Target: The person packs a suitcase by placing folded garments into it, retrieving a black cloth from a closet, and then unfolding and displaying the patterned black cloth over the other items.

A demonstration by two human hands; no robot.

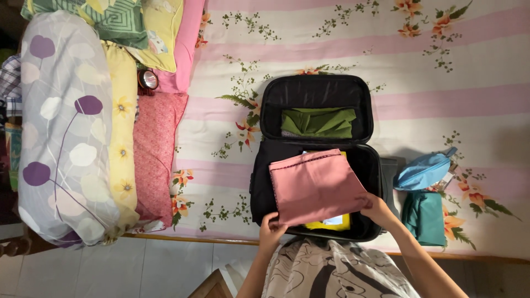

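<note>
Bed (441,72), floral sheet: open black suitcase (265,193), blue pouch (422,172), pillows (61,127).

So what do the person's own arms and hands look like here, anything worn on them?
Both forearms are bare up to the bottom edge of the picture, with no sleeves in view. The left hand and right hand wear no gloves, and no watch or bracelet shows; rings are too small to tell. Between the arms hangs a pale garment with dark swirling lines.
</note>
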